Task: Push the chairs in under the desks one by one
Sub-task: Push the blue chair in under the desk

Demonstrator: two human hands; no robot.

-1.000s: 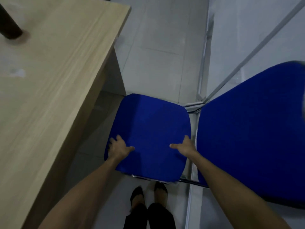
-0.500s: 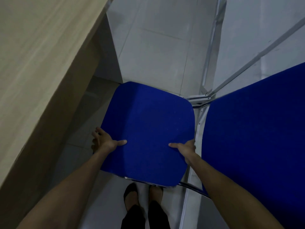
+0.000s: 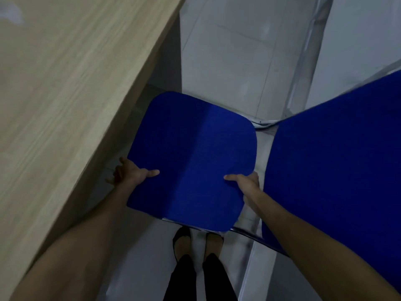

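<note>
Now | left hand (image 3: 132,173) and right hand (image 3: 246,181) clasp blue chair seat (image 3: 191,157) edges, beside bench (image 3: 65,83), not yet under | advice: push evenly, clear of neighbouring blue chair (image 3: 336,166).

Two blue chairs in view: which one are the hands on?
The chair in the middle, next to the desk. The left hand and right hand grip its sides; the chair at the right is untouched.

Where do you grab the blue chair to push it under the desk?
Probably by the two side edges of the blue chair, coming from behind. Its pad is flat with thin rims, so fingers curl under and thumbs lie on top, as the left hand and right hand do beside the desk.
</note>
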